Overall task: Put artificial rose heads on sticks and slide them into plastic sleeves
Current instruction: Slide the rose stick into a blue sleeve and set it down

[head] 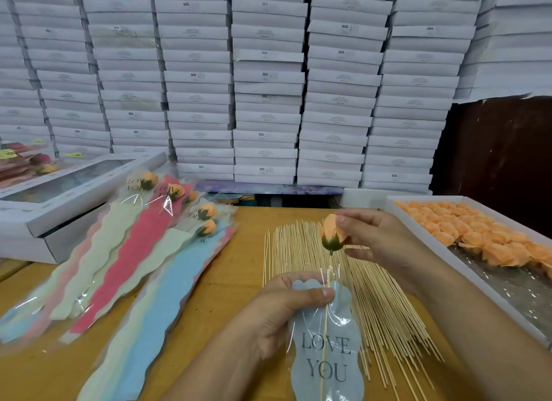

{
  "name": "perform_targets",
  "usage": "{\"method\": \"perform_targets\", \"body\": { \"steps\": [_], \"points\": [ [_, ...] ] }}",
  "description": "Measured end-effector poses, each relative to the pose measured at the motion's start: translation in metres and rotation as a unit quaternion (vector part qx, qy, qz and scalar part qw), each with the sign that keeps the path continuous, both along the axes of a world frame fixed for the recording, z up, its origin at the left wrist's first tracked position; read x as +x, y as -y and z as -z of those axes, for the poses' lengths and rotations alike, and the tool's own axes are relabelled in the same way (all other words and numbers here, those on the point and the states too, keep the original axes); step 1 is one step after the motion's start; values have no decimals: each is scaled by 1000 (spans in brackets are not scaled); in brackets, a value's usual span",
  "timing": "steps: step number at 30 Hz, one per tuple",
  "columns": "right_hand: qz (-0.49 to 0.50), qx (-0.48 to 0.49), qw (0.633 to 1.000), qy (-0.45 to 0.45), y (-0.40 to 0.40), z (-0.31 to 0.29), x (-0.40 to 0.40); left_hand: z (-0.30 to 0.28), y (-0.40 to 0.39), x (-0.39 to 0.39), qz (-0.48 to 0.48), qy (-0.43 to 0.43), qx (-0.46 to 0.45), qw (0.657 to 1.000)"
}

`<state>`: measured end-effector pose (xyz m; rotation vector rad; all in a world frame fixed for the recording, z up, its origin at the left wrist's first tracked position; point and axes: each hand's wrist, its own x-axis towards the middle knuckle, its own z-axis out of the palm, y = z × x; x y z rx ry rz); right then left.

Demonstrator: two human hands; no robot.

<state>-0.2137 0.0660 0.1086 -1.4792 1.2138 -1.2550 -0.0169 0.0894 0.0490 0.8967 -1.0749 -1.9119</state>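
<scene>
Left of the left hand [283, 308] lay the finished work — a fan of sleeved roses [179, 218] in green, red and blue sleeves, well apart from it on the wooden table [236, 281]. That hand pinched the mouth of a clear plastic sleeve [327, 341] printed LOVE YOU, thumb on top, fingers curled beneath. Down the sleeve's middle ran the stick [324, 335], its long axis running from the near edge of the table up and away from the person, roughly in line with the sleeve. Above the left hand, at the stick's far end and clear of the sleeve mouth, sat the orange rose head [332, 233], grasped between the thumb and fingertips of the right hand [379, 242]. The coming move seemed to turn on this line — the head lay straight beyond the mouth, so it would travel toward the person along the stick's axis, the right hand being nearer it. Under both hands spread the loose bamboo sticks [388, 311]; right of the right hand stood the tray of rose heads [466, 230].
</scene>
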Motion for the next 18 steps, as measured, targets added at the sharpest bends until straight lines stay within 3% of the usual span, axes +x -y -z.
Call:
{"method": "perform_targets", "body": {
  "steps": [18],
  "points": [
    [-36, -1, 998, -50, -5, 30, 8, -2, -2, -3, -42, 2, -20, 999]
  ]
}}
